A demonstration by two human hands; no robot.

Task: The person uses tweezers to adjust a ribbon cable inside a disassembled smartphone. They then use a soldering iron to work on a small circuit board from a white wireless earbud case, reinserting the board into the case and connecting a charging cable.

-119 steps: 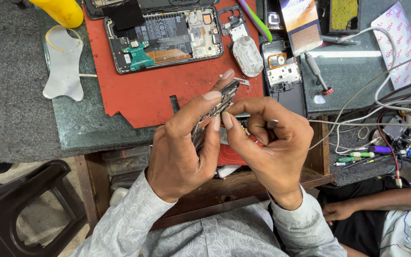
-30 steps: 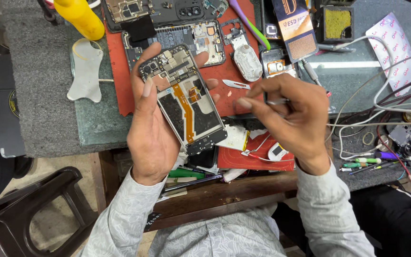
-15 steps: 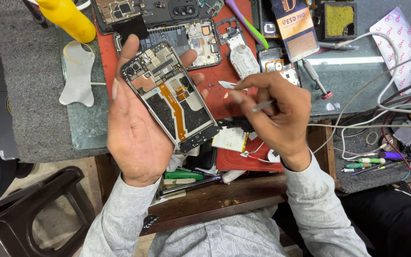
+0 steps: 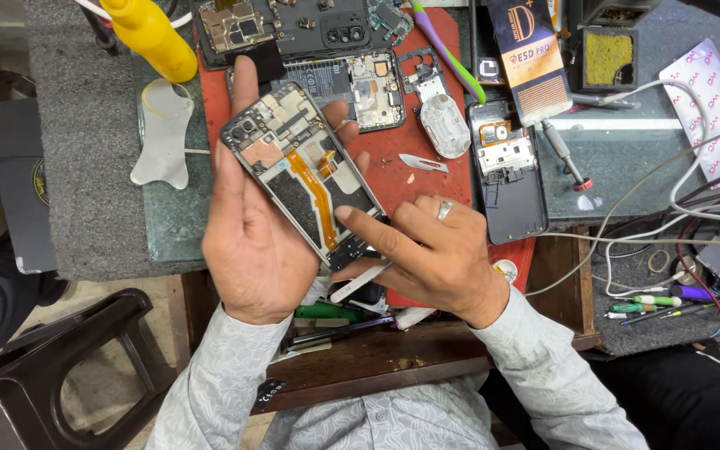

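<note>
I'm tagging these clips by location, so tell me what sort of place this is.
Most likely a phone repair bench: the left hand holds an opened phone, more dismantled phones lie on a red work mat, beside a screwdriver.
</note>
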